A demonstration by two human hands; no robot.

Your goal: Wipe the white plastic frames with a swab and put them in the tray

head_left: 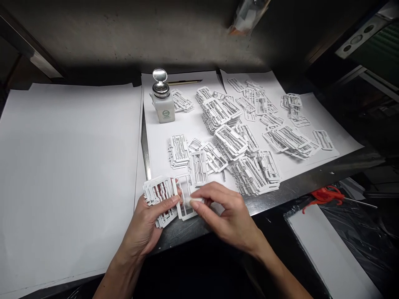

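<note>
My left hand (140,226) grips a thick stack of white plastic frames (158,199), which look like moulded sprues with long slots. A single open white frame (186,216) stands at the stack's right side, held by fingers of both hands. My right hand (226,214) pinches a small white wipe or pad (195,202) against that frame. Many more stacks of similar frames (240,141) lie on white paper sheets (183,124) just beyond my hands.
A white pump-top solvent dispenser bottle (162,97) with a silver lid stands at the back left of the paper. A large white sheet (62,166) covers the left side. A steel bench edge (274,195) runs below the paper, with a red-handled tool (326,195) beyond it.
</note>
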